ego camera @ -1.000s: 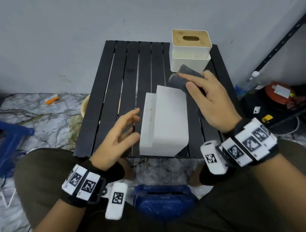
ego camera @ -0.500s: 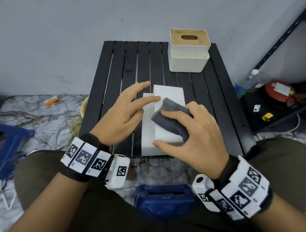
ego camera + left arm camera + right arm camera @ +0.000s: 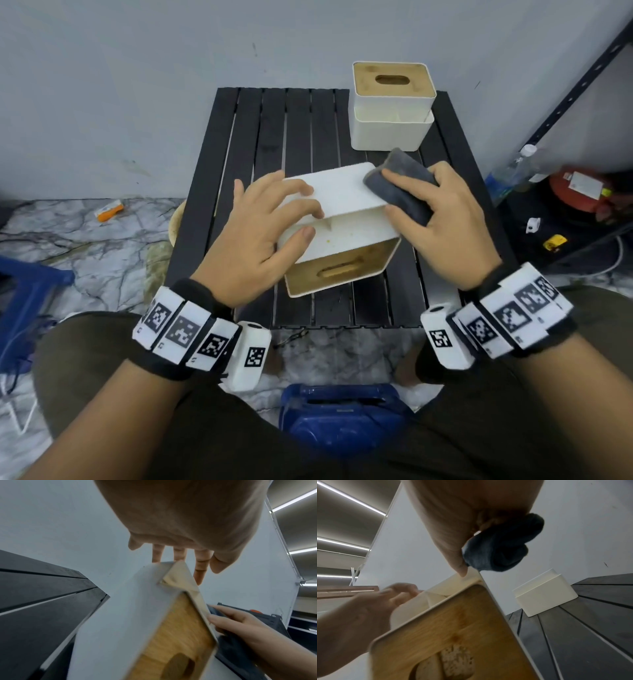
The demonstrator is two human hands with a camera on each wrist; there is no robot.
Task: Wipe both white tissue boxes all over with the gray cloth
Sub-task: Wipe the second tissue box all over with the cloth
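The near white tissue box (image 3: pixel 346 192) is tipped on its side on the black slatted table (image 3: pixel 298 137), its wooden lid (image 3: pixel 339 270) facing me. My left hand (image 3: pixel 305 219) grips the box's left end, fingers on top and thumb on the near face. My right hand (image 3: pixel 390 192) pinches the folded gray cloth (image 3: pixel 404 200) against the box's far right top edge. The second tissue box (image 3: pixel 390 113) stands upright at the table's back right. The right wrist view shows the cloth (image 3: pixel 501 547) bunched under my fingers above the lid (image 3: pixel 453 628).
A blue stool (image 3: pixel 342 421) stands between my knees, close to the table's near edge. A metal shelf upright (image 3: pixel 575 92), a plastic bottle (image 3: pixel 513 171) and a red container (image 3: pixel 579 192) crowd the right side. The wall runs just behind the table. A small orange item (image 3: pixel 109 210) lies on the marble floor.
The near box has been turned so that its wooden lid faces me. My left hand has closed on its left end. The cloth has slid from the box's middle to its far right edge.
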